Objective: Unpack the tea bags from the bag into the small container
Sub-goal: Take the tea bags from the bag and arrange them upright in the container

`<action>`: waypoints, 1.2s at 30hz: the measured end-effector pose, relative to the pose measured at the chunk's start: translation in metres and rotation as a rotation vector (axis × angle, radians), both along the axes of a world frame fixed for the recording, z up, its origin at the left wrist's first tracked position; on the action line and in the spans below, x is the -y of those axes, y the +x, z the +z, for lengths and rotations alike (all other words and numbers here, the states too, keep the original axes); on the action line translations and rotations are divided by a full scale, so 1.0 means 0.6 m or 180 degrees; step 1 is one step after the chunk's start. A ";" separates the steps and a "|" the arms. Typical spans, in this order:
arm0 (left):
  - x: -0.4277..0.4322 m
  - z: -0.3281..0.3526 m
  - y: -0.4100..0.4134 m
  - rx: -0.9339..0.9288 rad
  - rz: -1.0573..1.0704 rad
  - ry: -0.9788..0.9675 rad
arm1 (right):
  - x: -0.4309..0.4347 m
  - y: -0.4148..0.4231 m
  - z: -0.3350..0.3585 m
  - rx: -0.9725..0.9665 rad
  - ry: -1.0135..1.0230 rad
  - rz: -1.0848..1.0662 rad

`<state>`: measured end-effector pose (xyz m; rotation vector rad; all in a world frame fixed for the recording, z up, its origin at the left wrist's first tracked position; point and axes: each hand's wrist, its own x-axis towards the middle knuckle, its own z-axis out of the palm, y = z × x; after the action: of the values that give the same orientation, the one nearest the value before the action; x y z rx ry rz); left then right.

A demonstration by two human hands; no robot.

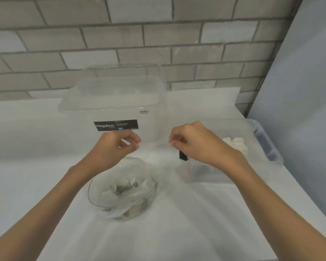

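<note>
- Fingers of my left hand (119, 144) are curled, with thumb and forefinger pinching the thin upper edge of a clear plastic bag (109, 196).
- My right hand (194, 142) is curled the same way and pinches the other side of that edge; the film stretched between the two hands is faint and blurred.
- A small black tab (183, 155) hangs just under my right fingers; I cannot tell what it is fixed to.
- The bag sags onto the white covered table (177, 223) between my forearms, and the pale square tea bags (123, 187) lie heaped in its bottom.
- The small clear plastic container (201, 175) stands just right of the bag, beneath my right wrist; something dark shows inside it, too blurred to name.
- Behind my hands stands a large clear plastic box (111, 102) with a black label, near the grey brick wall (158, 34).
- At the far right sits a clear bin with a blue handle (262, 142), holding white lumps (233, 144).
</note>
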<state>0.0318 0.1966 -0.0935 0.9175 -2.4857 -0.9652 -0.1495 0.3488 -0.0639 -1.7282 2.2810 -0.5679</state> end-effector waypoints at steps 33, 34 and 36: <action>0.027 -0.120 0.119 0.0801 0.0484 -0.0153 | 0.146 0.189 -0.142 0.0259 0.0850 0.0452; 0.030 -0.114 0.122 0.0644 0.0527 -0.0087 | 0.143 0.183 -0.136 0.0311 0.0725 0.0354; 0.031 -0.098 0.125 0.0360 0.0569 0.0005 | 0.138 0.169 -0.127 0.0609 0.0561 0.0099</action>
<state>0.1070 0.1778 -0.1523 1.2023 -2.4423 -0.8789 -0.0479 0.2662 -0.1400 -1.5531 2.1008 -0.4871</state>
